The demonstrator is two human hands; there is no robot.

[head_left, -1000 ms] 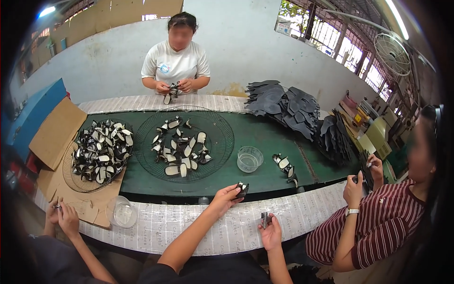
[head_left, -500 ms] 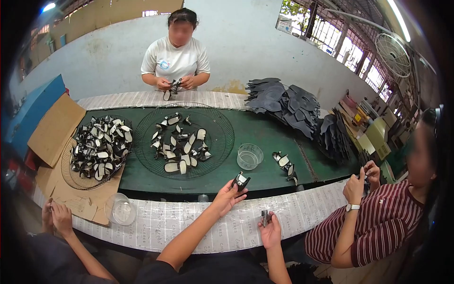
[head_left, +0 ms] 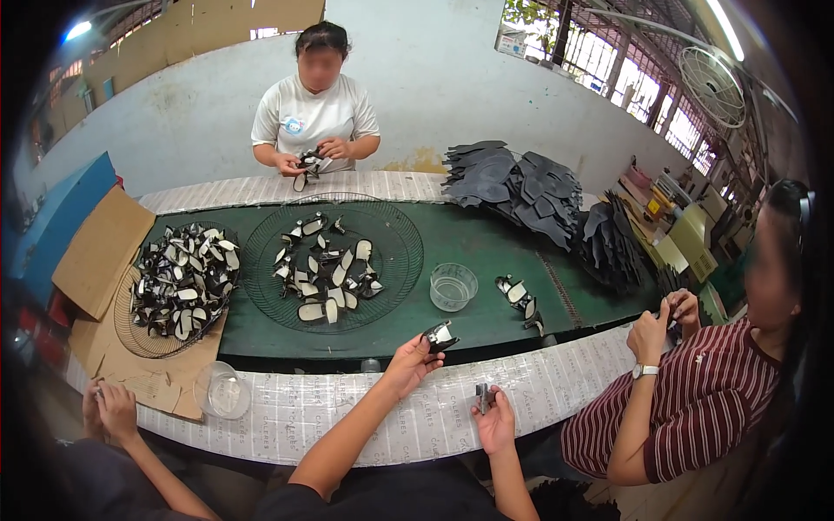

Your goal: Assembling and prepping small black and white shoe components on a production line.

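My left hand [head_left: 410, 362] reaches out over the paper-covered table edge [head_left: 347, 408], shut on a small black-and-white shoe piece [head_left: 439, 335] held up at the fingertips beside the green table top [head_left: 469, 234]. Nearer to me, my right hand [head_left: 495, 423] is shut on a small dark metal tool [head_left: 482, 396] that stands upright just above the paper. The two hands are apart, the left one farther forward.
A round wire tray [head_left: 395, 227] holds several black-and-white pieces; another tray [head_left: 130, 334] on cardboard at the left is heaped with them. A clear plastic cup [head_left: 453, 286] stands mid-table, another [head_left: 226, 391] at the left. Dark cut-outs [head_left: 521, 187] pile at the back right. Other people work opposite, left and right.
My left hand has lifted the shoe piece slightly up and forward from the table edge. My right hand has stayed in place with the tool.
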